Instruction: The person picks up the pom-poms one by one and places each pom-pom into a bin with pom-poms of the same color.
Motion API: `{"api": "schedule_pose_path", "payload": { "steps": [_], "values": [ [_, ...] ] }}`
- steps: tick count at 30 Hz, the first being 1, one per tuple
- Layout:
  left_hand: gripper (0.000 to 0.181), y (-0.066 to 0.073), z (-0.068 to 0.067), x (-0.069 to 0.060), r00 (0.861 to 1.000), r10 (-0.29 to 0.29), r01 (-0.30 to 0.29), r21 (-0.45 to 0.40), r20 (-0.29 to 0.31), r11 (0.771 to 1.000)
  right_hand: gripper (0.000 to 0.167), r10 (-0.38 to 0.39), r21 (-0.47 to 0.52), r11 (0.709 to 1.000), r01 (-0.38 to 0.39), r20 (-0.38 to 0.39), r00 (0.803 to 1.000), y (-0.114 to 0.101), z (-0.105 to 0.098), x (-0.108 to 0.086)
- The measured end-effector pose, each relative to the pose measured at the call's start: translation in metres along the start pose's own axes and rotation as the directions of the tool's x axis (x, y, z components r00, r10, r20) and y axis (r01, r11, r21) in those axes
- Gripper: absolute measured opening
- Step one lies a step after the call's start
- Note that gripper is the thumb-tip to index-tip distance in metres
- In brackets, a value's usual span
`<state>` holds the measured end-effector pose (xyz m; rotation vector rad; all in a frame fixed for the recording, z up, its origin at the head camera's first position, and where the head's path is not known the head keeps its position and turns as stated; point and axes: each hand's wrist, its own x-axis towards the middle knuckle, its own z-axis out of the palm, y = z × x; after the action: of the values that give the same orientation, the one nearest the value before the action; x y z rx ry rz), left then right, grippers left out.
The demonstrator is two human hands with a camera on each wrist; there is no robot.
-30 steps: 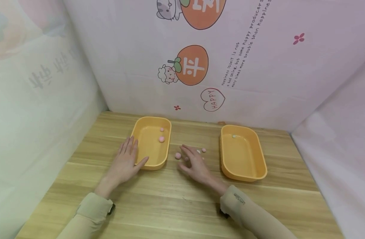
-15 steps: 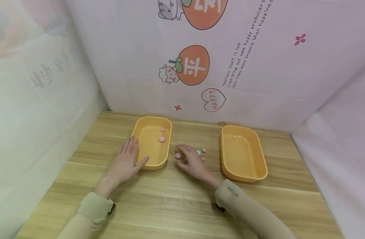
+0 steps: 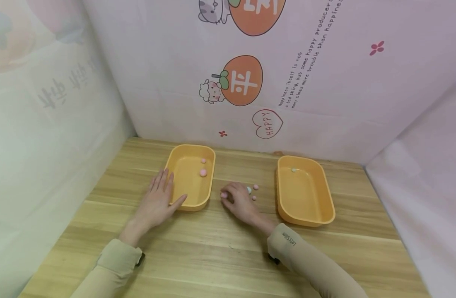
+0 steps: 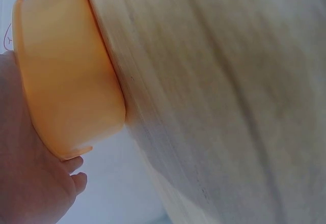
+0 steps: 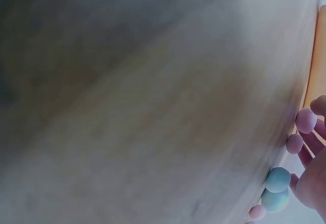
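Observation:
My left hand rests on the left yellow tray, its straight fingers along the left rim and the thumb over the near rim. Two pink balls lie in that tray. Just right of it, my right hand pinches a pink ball between thumb and fingertips, low at the table. Beneath the fingers in the right wrist view sits another pink ball. Pale blue-green balls and a small pink ball lie beside the hand; the palm hides part of this group in the head view.
A second yellow tray stands to the right, with one small pale ball inside. The wooden table is bordered by printed white cloth at the back and sides.
My right hand has moved slightly left, and its fingers have closed round the pink ball nearest the left tray. The left hand stays on its tray.

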<state>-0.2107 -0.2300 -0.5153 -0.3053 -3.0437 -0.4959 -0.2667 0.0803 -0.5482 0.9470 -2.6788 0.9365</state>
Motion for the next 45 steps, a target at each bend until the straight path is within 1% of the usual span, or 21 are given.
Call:
{"api": "schedule_pose_path", "payload": {
  "steps": [7,10,13,16,18,21,24,26,28,29,31,32,34,35,36,37,38,39,41,44,45],
  "values": [
    [0.099,0.001,-0.001,0.0,1.0,-0.005,0.005,-0.016,0.012,1.0,0.018,0.047,0.02,0.999,-0.046,-0.022,0.999,-0.003,-0.002,0.001],
    [0.099,0.001,0.0,0.0,1.0,-0.006,0.006,-0.014,0.016,1.0,0.016,0.048,0.024,0.999,-0.047,-0.064,0.997,-0.003,-0.002,0.001],
    [0.099,0.001,0.0,0.001,1.0,-0.005,0.005,-0.012,0.016,1.0,0.014,0.015,0.033,0.999,-0.011,-0.127,0.992,0.001,-0.001,0.002],
    [0.099,0.001,0.0,0.0,1.0,-0.006,0.006,-0.011,0.017,1.0,0.012,-0.031,0.044,0.998,0.04,-0.191,0.981,0.014,0.006,0.003],
    [0.098,0.001,0.0,0.0,1.0,-0.004,0.004,-0.012,0.014,1.0,0.012,-0.048,0.046,0.997,0.059,-0.216,0.975,0.027,0.013,0.005],
    [0.097,0.001,0.0,0.0,1.0,0.0,0.0,-0.011,0.002,1.0,0.017,-0.038,0.052,0.997,0.05,-0.22,0.975,0.048,0.025,0.007],
    [0.097,0.001,0.0,0.0,1.0,0.002,-0.002,-0.016,-0.009,1.0,0.02,-0.021,0.072,0.997,0.037,-0.214,0.977,0.057,0.03,0.009],
    [0.096,0.001,0.0,-0.001,1.0,0.003,-0.003,-0.021,-0.015,1.0,0.019,-0.034,0.066,0.997,0.05,-0.228,0.973,0.053,0.028,0.009],
    [0.096,0.001,-0.001,-0.001,1.0,0.002,-0.002,-0.026,-0.016,1.0,0.019,-0.06,0.069,0.994,0.08,-0.257,0.965,0.048,0.023,0.01],
    [0.096,0.001,-0.001,-0.001,1.0,0.001,-0.001,-0.026,-0.015,1.0,0.018,-0.072,0.07,0.993,0.095,-0.279,0.958,0.046,0.022,0.011],
    [0.095,0.001,-0.001,-0.001,1.0,0.001,-0.001,-0.026,-0.014,1.0,0.018,-0.096,0.059,0.991,0.119,-0.299,0.95,0.031,0.012,0.012],
    [0.095,0.001,-0.001,-0.001,1.0,0.001,-0.001,-0.025,-0.014,1.0,0.018,-0.098,0.076,0.989,0.129,-0.324,0.941,0.032,0.013,0.015],
    [0.095,0.001,-0.002,-0.001,1.0,0.0,-0.001,-0.026,-0.011,1.0,0.017,-0.093,0.065,0.991,0.12,-0.32,0.943,0.014,0.0,0.017],
    [0.095,0.001,-0.002,-0.001,1.0,-0.002,0.001,-0.024,-0.008,1.0,0.015,-0.092,0.061,0.991,0.119,-0.328,0.94,0.01,-0.002,0.019],
    [0.095,0.001,-0.002,-0.001,1.0,-0.002,0.002,-0.023,-0.006,1.0,0.016,-0.089,0.051,0.993,0.111,-0.322,0.943,0.002,-0.007,0.02],
    [0.095,0.001,-0.002,-0.001,1.0,-0.003,0.003,-0.022,-0.005,1.0,0.016,-0.087,0.051,0.993,0.11,-0.33,0.94,-0.001,-0.008,0.022],
    [0.095,0.001,-0.002,-0.001,1.0,-0.003,0.003,-0.02,-0.004,1.0,0.016,-0.108,0.043,0.991,0.13,-0.346,0.932,0.008,-0.001,0.026],
    [0.095,0.001,-0.002,-0.001,1.0,-0.004,0.004,-0.018,-0.004,1.0,0.017,-0.109,0.031,0.991,0.127,-0.34,0.934,0.002,-0.005,0.028],
    [0.095,0.001,-0.002,-0.001,1.0,-0.005,0.005,-0.016,-0.002,1.0,0.017,-0.127,0.026,0.989,0.146,-0.36,0.924,0.002,-0.004,0.032],
    [0.096,0.001,-0.002,-0.001,1.0,-0.002,0.002,-0.016,-0.004,1.0,0.017,-0.125,0.011,0.99,0.138,-0.361,0.924,0.0,-0.003,0.038],
    [0.096,0.001,-0.002,-0.001,1.0,-0.004,0.004,-0.017,-0.001,1.0,0.016,-0.106,0.006,0.993,0.116,-0.352,0.93,-0.013,-0.011,0.038]
  ]
}}
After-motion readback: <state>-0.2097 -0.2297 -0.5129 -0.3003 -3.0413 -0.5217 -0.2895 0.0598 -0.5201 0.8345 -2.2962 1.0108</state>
